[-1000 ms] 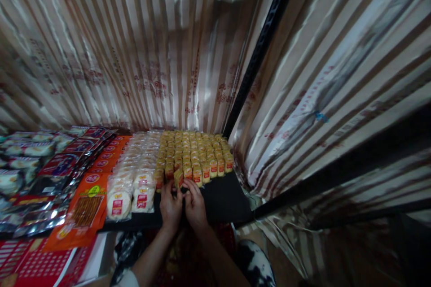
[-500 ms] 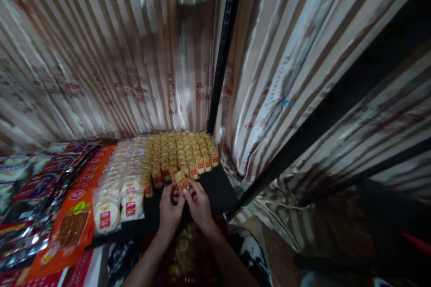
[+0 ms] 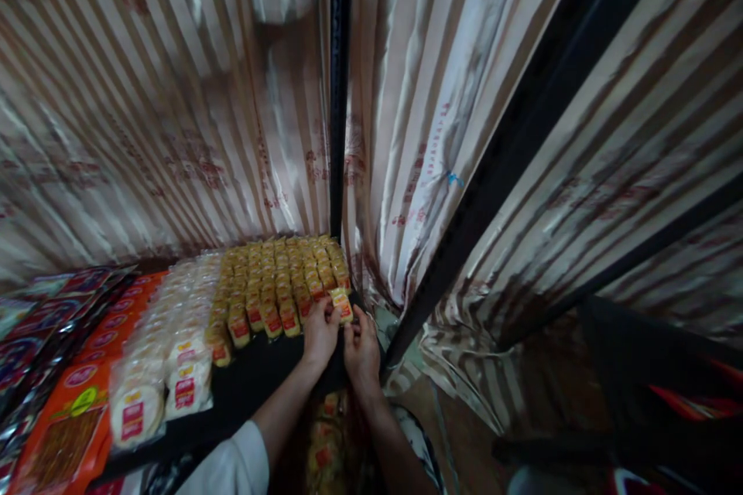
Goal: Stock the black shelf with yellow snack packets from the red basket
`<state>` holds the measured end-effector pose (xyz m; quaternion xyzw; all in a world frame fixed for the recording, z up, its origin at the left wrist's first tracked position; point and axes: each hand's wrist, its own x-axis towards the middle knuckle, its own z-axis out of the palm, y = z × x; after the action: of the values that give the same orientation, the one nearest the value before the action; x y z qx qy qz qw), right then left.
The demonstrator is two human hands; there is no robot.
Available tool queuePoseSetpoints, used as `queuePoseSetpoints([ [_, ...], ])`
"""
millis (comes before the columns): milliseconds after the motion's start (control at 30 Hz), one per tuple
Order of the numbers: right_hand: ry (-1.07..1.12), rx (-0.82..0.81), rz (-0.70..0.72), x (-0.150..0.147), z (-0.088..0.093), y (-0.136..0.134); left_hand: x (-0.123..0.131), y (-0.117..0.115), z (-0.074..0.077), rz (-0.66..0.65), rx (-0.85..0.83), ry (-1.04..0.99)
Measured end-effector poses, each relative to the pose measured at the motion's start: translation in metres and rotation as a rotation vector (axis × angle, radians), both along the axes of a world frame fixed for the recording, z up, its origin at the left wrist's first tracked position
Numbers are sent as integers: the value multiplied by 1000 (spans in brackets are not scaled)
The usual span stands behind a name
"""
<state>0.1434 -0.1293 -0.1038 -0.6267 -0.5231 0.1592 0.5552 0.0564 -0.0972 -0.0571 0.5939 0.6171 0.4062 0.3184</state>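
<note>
Small yellow snack packets (image 3: 271, 319) with red labels stand in close rows on a black shelf (image 3: 249, 379). At the right front end of these rows, one yellow packet (image 3: 342, 305) is between my hands. My left hand (image 3: 321, 336) pinches it from the left side. My right hand (image 3: 362, 346) has its fingers curled at the packet's lower right edge, and they seem to touch it. Below my forearms, a container holds more yellow packets (image 3: 323, 448), partly hidden and dim.
Left of the rows lie clear packs of round white crackers (image 3: 136, 414), then orange snack bags (image 3: 75, 418) and dark shiny bags (image 3: 40, 332). A black metal post (image 3: 340, 108) and a slanting black bar (image 3: 493, 155) frame the shelf corner. Striped curtains (image 3: 174, 116) hang behind.
Both hands have moved rightward along the front of the rows, with a yellow packet still between them. The view has turned, so the shelf appears further left.
</note>
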Motion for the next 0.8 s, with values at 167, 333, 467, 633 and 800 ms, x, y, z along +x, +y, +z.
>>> queuePoseSetpoints([
  [167, -71, 56, -34, 5, -9, 11, 18, 17, 1, 0, -23, 169],
  [333, -82, 82, -25, 5, -10, 21, 29, 24, 12, 18, -62, 315],
  [467, -112, 95, -41, 5, -12, 28, 30, 26, 14, 16, -74, 327],
  [633, -111, 77, 4, 5, -16, 31, 26, 22, 5, 11, -43, 281],
  [800, -119, 61, 25, 6, -19, 32, 24, 14, -3, 0, 136, 243],
])
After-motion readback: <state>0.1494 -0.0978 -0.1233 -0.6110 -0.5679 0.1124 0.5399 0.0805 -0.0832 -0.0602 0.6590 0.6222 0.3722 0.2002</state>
